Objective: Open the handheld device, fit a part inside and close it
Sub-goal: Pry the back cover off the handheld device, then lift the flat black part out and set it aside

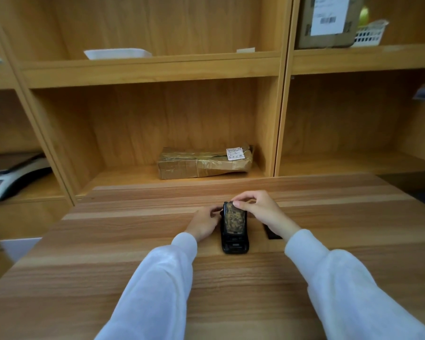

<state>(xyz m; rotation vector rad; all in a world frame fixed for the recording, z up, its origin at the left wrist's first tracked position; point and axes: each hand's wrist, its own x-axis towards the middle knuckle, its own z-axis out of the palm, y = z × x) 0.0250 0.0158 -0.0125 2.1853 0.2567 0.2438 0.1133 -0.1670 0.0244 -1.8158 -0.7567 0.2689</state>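
The black device (234, 228) lies lengthwise mid-frame on the surface (108, 241), right hand (258, 209) pinching its far end, left hand (204, 225) holding its side.

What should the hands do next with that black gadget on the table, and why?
Probably press the far end of the brownish part down into the handheld device. The right hand pinches that end while the left hand steadies the device's side, and a flat black piece, perhaps the cover, lies beside it on the table.
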